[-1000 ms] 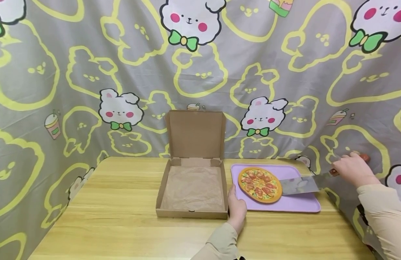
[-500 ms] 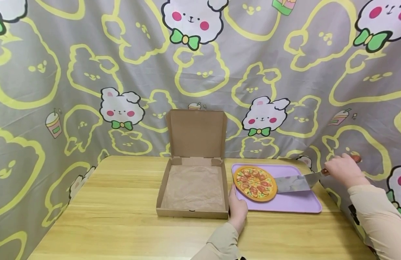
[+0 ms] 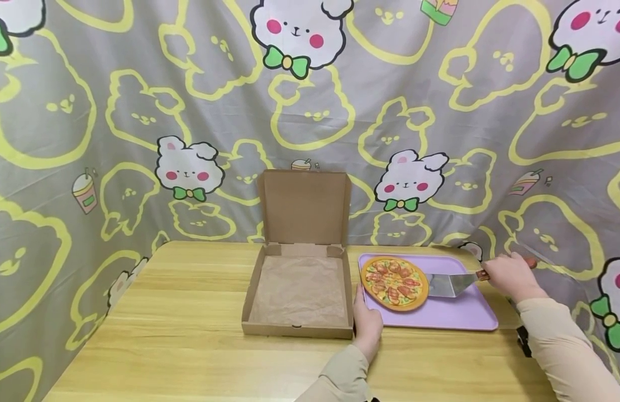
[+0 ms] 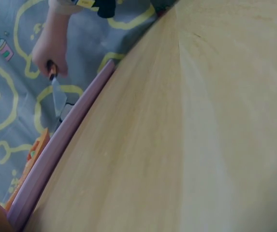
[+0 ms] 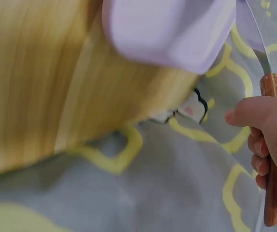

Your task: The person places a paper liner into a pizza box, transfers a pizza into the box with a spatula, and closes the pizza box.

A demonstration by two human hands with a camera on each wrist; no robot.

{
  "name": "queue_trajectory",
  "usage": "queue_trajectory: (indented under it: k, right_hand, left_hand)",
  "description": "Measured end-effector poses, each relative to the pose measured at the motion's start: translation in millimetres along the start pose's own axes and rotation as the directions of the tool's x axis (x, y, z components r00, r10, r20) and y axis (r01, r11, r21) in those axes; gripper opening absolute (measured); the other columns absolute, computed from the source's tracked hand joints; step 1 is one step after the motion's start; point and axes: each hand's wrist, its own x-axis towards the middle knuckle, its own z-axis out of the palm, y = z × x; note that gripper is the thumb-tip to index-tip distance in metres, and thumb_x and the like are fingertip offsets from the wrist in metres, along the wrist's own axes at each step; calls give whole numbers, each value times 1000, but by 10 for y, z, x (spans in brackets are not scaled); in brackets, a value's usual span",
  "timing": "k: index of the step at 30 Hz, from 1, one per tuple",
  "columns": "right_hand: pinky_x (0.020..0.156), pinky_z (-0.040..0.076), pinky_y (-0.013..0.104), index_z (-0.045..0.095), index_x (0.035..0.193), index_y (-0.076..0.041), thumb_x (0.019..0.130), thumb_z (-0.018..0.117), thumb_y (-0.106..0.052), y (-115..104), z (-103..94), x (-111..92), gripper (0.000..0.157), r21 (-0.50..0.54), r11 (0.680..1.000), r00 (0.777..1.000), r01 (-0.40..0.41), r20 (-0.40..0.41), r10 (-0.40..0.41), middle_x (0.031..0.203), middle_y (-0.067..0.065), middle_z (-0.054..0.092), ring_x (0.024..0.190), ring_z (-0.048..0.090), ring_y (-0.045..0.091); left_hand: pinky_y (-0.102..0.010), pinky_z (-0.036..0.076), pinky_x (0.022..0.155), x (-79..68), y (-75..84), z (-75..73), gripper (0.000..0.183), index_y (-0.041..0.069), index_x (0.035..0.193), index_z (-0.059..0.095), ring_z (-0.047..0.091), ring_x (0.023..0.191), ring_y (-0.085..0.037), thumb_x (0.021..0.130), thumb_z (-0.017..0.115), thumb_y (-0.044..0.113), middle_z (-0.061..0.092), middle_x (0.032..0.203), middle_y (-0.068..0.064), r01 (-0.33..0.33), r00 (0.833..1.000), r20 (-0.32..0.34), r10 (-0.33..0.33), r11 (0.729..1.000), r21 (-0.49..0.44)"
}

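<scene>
A round toy pizza [image 3: 394,283] with an orange crust lies on the left part of a lilac tray [image 3: 456,315], its left edge at the tray's rim. My right hand [image 3: 511,276] grips the wooden handle of a spatula [image 3: 448,285], its fingers curled round it in the right wrist view. The wide metal blade reaches under the pizza's right edge, so its front end is hidden. My left hand [image 3: 367,324] holds the tray's left front corner, between tray and box; its fingers are partly hidden. In the left wrist view the tray's side [image 4: 63,137] stands beside that hand.
An open cardboard pizza box [image 3: 297,330] lined with brown paper [image 3: 300,290] stands left of the tray, its lid [image 3: 305,206] upright at the back. Both rest on a wooden table [image 3: 189,346]. A patterned curtain [image 3: 310,128] hangs behind and at both sides.
The pizza slid left across the tray to its left rim, then stayed. My right hand moved left and lower, and more of the blade is now under the pizza. The left hand stayed put.
</scene>
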Motion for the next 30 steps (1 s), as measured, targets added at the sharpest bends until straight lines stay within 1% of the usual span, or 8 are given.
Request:
queue_trajectory:
  k: [2,5,6,9,14,21,27,30]
  right_hand:
    - [63,38,45,56,63,-15,64,76,-6,-47,45,21,22,15,1000,1000,-5,-10,5,60,1,63,59,56,26]
    - [62,38,44,55,63,-14,63,73,-5,-119,98,47,20,35,999,999,-5,-51,6,60,2,62,58,56,27]
    - [60,36,42,55,63,-14,62,73,-5,-143,115,56,20,40,999,998,-5,-66,7,60,3,62,58,55,27]
    - [59,36,42,56,63,-14,64,72,-5,-204,165,79,19,50,999,997,-8,-79,12,61,4,63,59,55,28]
    - [60,38,44,56,65,-14,69,70,-4,-288,250,124,18,69,997,998,-27,-48,31,63,6,65,61,58,29]
    - [61,38,44,55,64,-15,69,72,-4,-405,323,187,21,97,995,999,-38,-31,41,63,5,66,60,60,28]
    - [63,40,48,56,65,-13,69,72,-3,-473,359,190,20,119,991,998,-55,-6,56,62,6,63,62,59,30]
    - [63,39,47,56,65,-14,70,71,-2,-479,375,184,19,130,989,998,-68,9,68,62,5,62,61,59,29]
  left_hand:
    - [-55,27,115,-1,-1,3,83,-6,146,36,34,140,-45,66,35,-29,40,149,-27,2,1000,-1,-2,1000,-2]
    - [-55,28,115,-2,-1,5,84,-6,146,36,34,139,-45,65,35,-29,40,149,-27,-3,1000,-3,3,1000,-6]
    - [-55,27,115,0,-1,6,83,-6,146,36,34,140,-45,65,34,-29,40,149,-27,-1,1000,-2,1,1000,-10]
    - [-55,26,116,-1,-1,3,84,-6,146,35,33,140,-45,65,34,-29,39,150,-27,4,1000,1,-4,1000,-20]
    - [-54,27,116,3,-2,-2,83,-6,146,36,34,140,-44,66,34,-28,40,150,-26,-2,1000,-1,2,1000,-12]
    - [-54,27,116,12,-6,2,83,-7,146,36,34,140,-44,65,34,-28,40,150,-26,-10,1000,-1,10,1000,-7]
    - [-55,27,116,16,-10,10,84,-6,146,36,33,140,-44,65,34,-29,39,150,-26,-1,1000,0,1,1000,-22]
    - [-55,26,116,15,-14,11,84,-6,146,36,33,140,-44,65,34,-29,39,150,-26,1,1000,1,-1,1000,-26]
